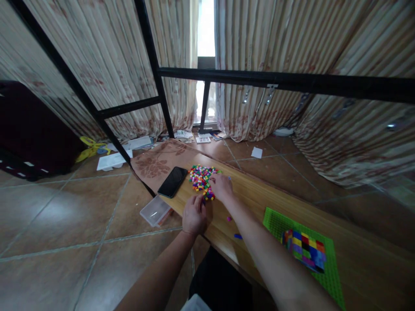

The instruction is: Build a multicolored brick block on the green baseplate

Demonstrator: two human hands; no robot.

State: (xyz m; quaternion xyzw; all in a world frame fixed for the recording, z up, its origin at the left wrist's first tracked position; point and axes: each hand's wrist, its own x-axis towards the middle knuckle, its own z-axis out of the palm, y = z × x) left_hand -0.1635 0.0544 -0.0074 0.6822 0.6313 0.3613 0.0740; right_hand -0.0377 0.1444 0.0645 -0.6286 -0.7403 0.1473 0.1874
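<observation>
A pile of small multicoloured toy bricks (200, 176) lies on the wooden bench top (253, 194). My right hand (221, 187) is at the pile's right side, its fingertips bent together down among the bricks. Whatever it pinches is too small to make out. At the near edge of the pile, my left hand (193, 215) is closed, thumb against fingers; what it may hold is hidden. A loose pink brick (229, 219) and a blue brick (238, 236) lie nearer to me. On the right, a block of stacked coloured bricks (304, 248) stands on a green baseplate (333, 259).
A black phone (173, 182) lies left of the pile. Below the bench's left edge, a clear plastic box (155, 211) sits on the tiled floor. A black metal frame (275, 80) crosses above the bench's far side. A dark suitcase (32, 129) stands at far left.
</observation>
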